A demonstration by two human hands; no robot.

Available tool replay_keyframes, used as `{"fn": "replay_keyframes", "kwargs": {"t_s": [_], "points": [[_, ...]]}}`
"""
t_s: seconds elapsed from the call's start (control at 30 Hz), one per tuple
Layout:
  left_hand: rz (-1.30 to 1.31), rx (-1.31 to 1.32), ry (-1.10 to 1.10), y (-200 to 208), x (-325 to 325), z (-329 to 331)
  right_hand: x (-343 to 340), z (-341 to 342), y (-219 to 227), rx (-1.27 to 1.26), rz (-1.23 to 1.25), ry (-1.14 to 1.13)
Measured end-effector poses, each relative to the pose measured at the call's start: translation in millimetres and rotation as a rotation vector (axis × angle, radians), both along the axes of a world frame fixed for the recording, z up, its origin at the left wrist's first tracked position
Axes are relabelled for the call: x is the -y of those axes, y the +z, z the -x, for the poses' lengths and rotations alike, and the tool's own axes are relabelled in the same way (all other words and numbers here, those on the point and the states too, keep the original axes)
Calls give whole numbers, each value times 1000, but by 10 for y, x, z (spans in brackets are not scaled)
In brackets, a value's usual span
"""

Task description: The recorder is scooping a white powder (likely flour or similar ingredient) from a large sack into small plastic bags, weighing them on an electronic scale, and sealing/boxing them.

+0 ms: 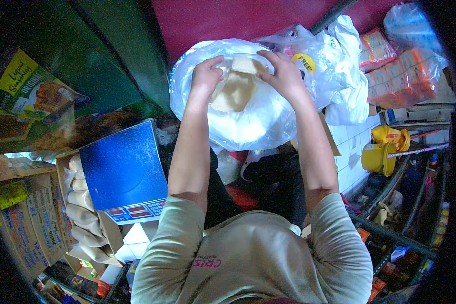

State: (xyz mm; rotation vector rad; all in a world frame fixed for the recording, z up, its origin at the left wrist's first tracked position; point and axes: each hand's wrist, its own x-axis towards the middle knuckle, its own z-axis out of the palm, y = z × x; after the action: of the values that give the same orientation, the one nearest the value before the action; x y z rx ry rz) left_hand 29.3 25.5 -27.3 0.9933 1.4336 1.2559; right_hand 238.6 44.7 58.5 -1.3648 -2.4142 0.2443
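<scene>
In front of me a large white translucent plastic bag (258,121) stands with its mouth spread wide. Pale beige powder or fine grains (233,93) lie inside it. Over the mouth, a small clear plastic bag (245,64) with similar beige contents is stretched between my two hands. My left hand (206,77) is closed, thumb against fingers, at the small bag's left side. At its right side my right hand (283,76) grips with thumb and bent fingers. Where the small bag's lower part ends against the powder behind it is hard to make out.
A blue-topped digital scale (124,164) is at my left, beside a cardboard box (114,235) of filled pale bags (81,213). White plastic bags (347,76) and orange packs (405,78) are at the right. Yellow tubs (379,158) stand near a dark metal rack (390,238).
</scene>
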Motion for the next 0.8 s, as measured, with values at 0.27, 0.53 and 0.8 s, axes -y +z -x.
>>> {"fn": "replay_keyframes", "kwargs": {"t_s": [0.27,0.53,0.8], "points": [[-29,58,29,75,26,-31,-23,309,167,244,-284,56],[4,30,11,48,9,-14,20,317,180,254,-280,25],[-42,1,30,49,22,-52,83,224,141,163,-375,18]]}}
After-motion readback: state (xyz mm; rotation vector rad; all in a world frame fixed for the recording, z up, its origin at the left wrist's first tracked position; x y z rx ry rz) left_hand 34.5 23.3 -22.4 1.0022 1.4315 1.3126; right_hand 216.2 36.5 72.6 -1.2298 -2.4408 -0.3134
